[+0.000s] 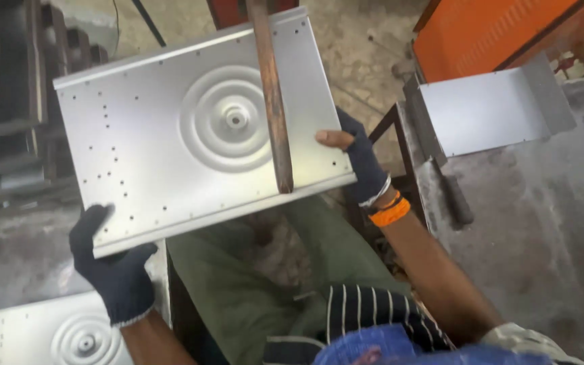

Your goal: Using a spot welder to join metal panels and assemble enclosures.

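I gripped the pressed metal panel with both gloved hands, left hand and right hand, fingers clamped on its edges, above a dusty concrete floor.

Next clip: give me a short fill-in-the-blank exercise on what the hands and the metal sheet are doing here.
1. Both hands hold one flat metal sheet with raised ____ rings pressed into its middle.
2. The left hand grips the sheet's near corner and wears a dark ____.
3. The right hand has an ____ band at the wrist.
4. A rusty brown ____ crosses in front of the sheet.

Missing words: circular; glove; orange; bar
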